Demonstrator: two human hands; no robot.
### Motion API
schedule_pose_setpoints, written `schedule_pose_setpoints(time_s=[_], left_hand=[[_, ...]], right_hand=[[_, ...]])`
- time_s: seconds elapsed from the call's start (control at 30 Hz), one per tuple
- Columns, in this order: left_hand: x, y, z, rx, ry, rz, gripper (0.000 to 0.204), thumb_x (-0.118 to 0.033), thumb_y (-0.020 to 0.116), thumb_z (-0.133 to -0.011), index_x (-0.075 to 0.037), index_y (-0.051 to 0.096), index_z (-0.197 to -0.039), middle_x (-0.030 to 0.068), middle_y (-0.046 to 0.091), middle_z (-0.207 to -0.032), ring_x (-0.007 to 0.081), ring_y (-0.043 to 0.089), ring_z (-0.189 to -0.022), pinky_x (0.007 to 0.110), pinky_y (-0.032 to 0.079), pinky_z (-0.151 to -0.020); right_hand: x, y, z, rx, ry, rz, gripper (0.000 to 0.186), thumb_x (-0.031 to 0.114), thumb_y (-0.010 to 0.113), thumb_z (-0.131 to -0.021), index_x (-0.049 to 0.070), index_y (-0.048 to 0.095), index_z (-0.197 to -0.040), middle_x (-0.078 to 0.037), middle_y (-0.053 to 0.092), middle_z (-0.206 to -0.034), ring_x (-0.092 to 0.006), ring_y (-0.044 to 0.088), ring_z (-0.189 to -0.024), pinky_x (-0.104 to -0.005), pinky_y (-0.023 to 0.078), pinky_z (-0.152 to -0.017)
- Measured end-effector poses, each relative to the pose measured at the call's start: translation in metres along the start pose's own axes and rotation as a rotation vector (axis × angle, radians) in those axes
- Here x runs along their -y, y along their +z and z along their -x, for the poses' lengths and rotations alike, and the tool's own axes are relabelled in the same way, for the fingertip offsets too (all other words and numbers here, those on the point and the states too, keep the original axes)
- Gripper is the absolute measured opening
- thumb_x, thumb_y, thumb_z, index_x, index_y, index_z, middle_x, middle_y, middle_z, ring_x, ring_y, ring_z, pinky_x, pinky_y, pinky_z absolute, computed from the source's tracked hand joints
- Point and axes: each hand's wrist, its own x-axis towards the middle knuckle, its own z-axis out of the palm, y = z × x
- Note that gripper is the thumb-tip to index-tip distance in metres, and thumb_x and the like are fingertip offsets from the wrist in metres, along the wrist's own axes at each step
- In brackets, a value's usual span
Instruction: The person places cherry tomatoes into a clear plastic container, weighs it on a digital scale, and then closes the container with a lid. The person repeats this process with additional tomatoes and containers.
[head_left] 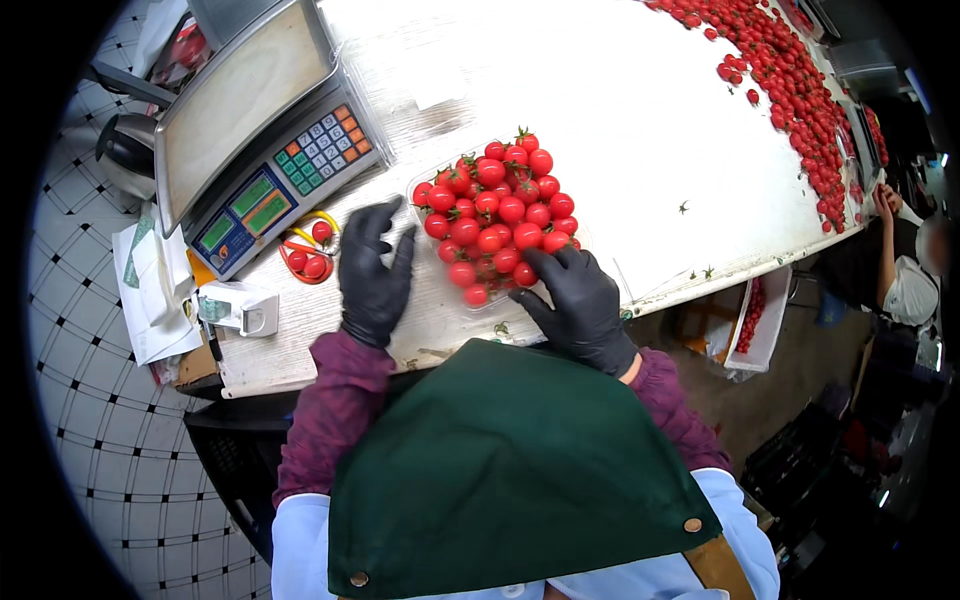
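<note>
A clear plastic punnet (412,187) stands on the white table in front of me, heaped with red cherry tomatoes (487,205), some with green stems. Just left of it is my left hand (375,275) in a black glove, open, thumb and fingers apart, holding nothing. My right hand (582,308), also black-gloved, reaches the punnet's near right corner. Its forefinger touches the tomatoes there while the thumb rests apart from it by the rim; a tomato shows between the two tips, with no clear grip on it.
A weighing scale (290,180) with a keypad stands at the left. By it lie scissors (308,250) with red and yellow handles, several loose tomatoes and a small white device (238,308). A long tomato pile (790,90) covers the far right; another person's hand (885,200) is there.
</note>
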Motion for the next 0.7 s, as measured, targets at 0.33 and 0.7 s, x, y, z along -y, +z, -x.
schedule_pose_setpoints(time_s=[0.33,0.7], left_hand=[[-0.044,0.034,0.021,0.334,0.433,-0.524,0.045,-0.014,0.065,-0.072,-0.014,0.056,-0.116,0.0078,0.051,-0.088,0.025,0.051,-0.077,0.036,0.046,-0.06],[-0.044,0.018,0.037,0.354,0.356,-0.406,0.044,-0.017,0.067,-0.072,-0.007,0.054,-0.113,0.0094,0.052,-0.092,0.0277,0.051,-0.081,0.04,0.041,-0.069]], right_hand=[[-0.021,-0.001,-0.002,-0.1,0.033,-0.153,0.033,0.024,0.075,-0.069,0.007,0.059,-0.092,-0.007,0.056,-0.074,-0.0238,0.058,-0.067,-0.0348,0.047,-0.056],[-0.034,-0.011,-0.029,-0.125,0.007,-0.122,0.034,0.008,0.068,-0.074,0.007,0.059,-0.107,-0.012,0.059,-0.102,-0.0255,0.057,-0.096,-0.0358,0.048,-0.078]])
